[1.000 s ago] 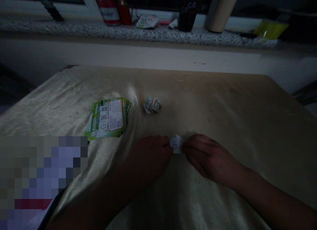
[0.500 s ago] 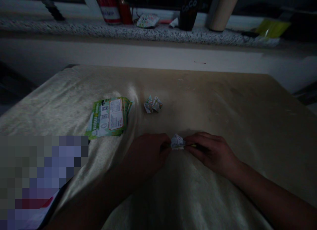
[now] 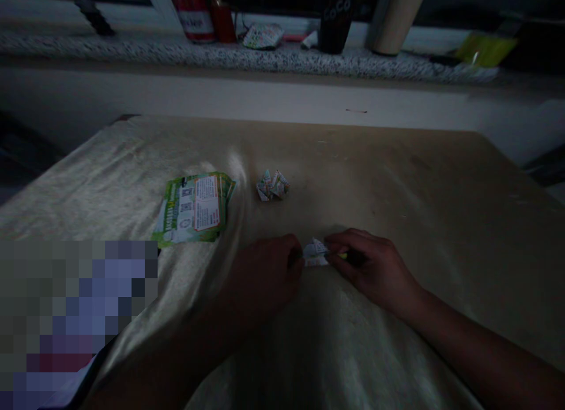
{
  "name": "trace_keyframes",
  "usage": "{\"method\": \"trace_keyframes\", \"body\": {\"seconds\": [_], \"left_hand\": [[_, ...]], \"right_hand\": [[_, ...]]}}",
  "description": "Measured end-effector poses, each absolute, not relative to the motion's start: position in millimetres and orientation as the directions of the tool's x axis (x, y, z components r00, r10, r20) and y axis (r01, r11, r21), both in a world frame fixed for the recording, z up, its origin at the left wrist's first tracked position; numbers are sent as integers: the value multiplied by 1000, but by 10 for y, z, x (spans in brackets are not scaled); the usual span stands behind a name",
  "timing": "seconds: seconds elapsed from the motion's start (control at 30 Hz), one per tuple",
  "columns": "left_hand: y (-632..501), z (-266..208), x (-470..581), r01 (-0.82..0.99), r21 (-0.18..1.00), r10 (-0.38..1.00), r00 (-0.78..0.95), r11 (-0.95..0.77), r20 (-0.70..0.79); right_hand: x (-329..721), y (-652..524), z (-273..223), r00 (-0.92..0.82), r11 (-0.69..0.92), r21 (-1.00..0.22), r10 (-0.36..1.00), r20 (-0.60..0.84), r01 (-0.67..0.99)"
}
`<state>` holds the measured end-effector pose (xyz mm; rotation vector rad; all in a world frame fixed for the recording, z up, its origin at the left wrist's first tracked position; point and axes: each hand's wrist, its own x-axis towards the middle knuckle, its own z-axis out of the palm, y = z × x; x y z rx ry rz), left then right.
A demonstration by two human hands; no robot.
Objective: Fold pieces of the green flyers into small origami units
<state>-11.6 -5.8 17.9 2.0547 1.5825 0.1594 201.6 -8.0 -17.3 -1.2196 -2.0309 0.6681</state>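
Straight beyond our right fingers (image 3: 348,238), well apart on the sill (image 3: 291,58), we read "CoCo" in white on a dark cup (image 3: 335,30). Farther left, lettering on a red container (image 3: 193,13) is too blurred. Beyond and left of our left fingers (image 3: 293,245), the green leaflets (image 3: 194,210) show two square codes (image 3: 187,192) and a round emblem (image 3: 184,223), their words unreadable. The print on the folded paper (image 3: 315,260) between our fingers defeats us.
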Motion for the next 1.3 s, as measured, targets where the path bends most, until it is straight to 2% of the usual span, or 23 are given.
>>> {"method": "trace_keyframes", "body": {"seconds": [0.23,0.5,0.7,0.87,1.3], "left_hand": [[-86,138,-63,897,400,942,280,-188,-184],[-77,147,-59,912,365,945,271,-190,-185],[-88,91,-58,866,442,940,319,-235,-124],[-105,65,-71,831,509,934,332,-223,-134],[-109,120,-38,874,439,937,307,-208,-168]], "right_hand": [[1986,-85,-181,-242,342,-731,939,244,590],[1970,-69,-166,-238,323,-725,946,221,608],[1970,-67,-158,-247,329,-729,943,222,600],[2005,-67,-172,-263,352,-758,934,242,550],[2028,-85,-155,-275,355,-777,931,241,520]]}}
